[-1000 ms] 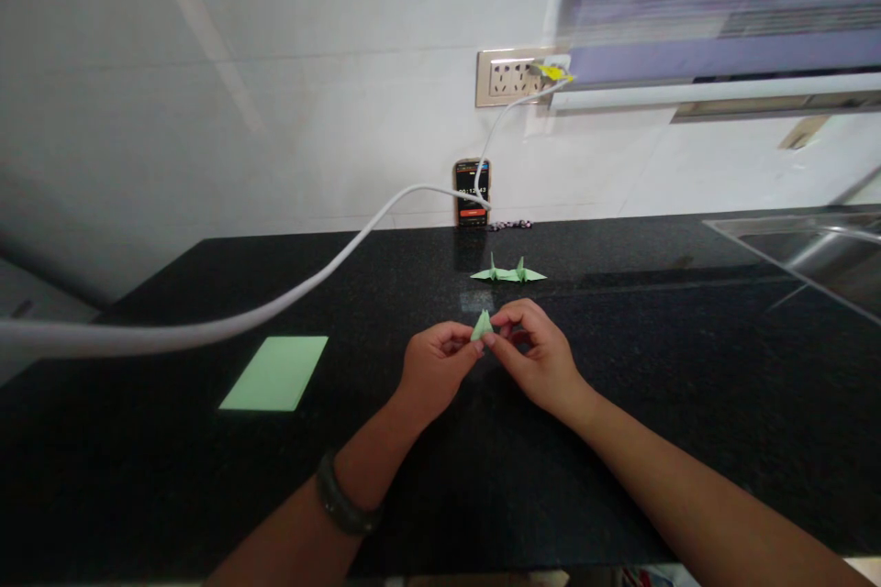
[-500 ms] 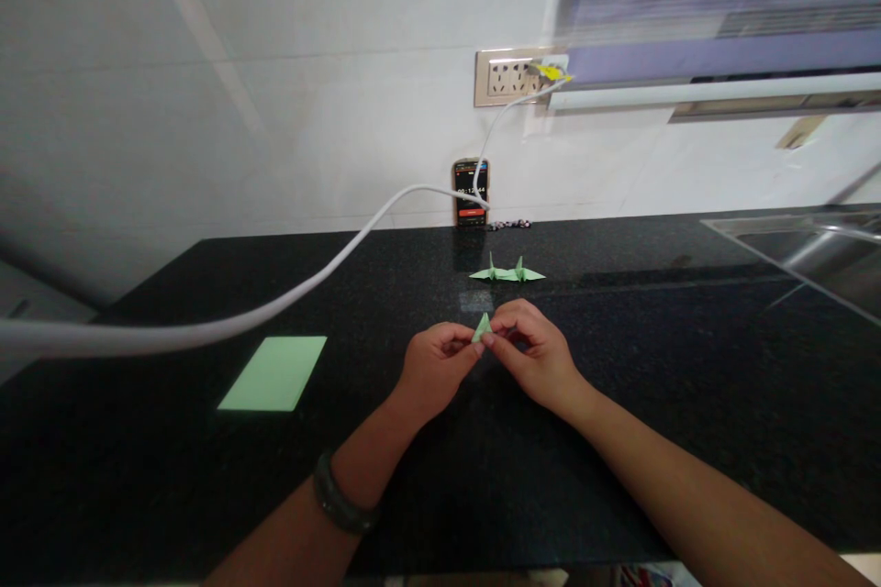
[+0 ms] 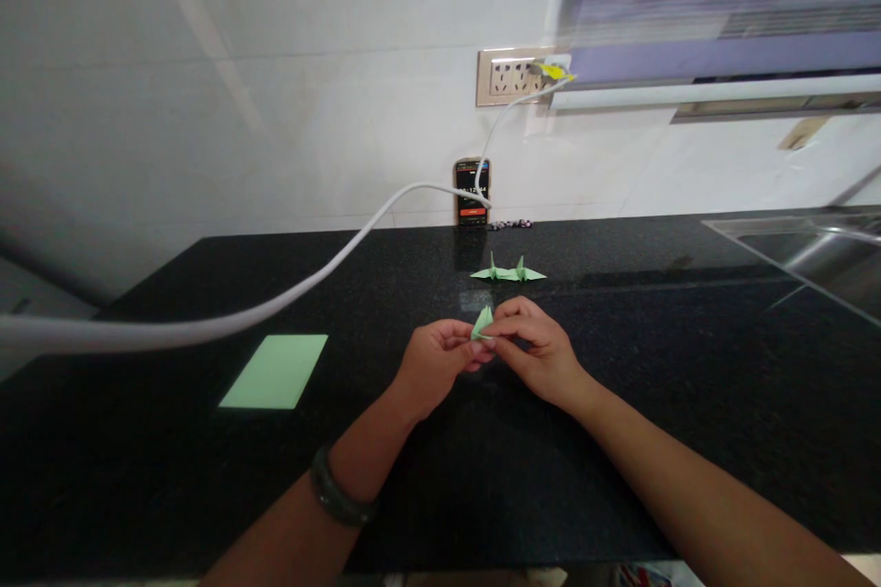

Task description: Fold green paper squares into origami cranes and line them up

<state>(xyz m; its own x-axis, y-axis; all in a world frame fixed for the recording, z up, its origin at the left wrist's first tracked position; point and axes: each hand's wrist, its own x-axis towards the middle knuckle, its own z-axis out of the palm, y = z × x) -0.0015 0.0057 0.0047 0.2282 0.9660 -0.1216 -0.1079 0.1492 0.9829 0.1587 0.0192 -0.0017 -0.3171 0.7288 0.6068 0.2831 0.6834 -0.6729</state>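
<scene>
A small piece of folded green paper is pinched between my two hands over the dark countertop. My left hand is closed on its lower left side, thumb on top. My right hand grips its right side with thumb and fingertips, covering part of the folds. Beyond my hands, two finished-looking green paper cranes stand side by side, touching. Off to the left lies a stack of flat green paper, apart from my hands.
A phone showing a timer leans on the wall. Its white cable crosses the left side from the wall socket. A beaded strap lies beside the phone. The steel sink is at the right of the black countertop.
My right fingers have shifted over the folded paper, and more of its face shows upright. My left fingers now show beneath it. The cranes and paper stack stay put.
</scene>
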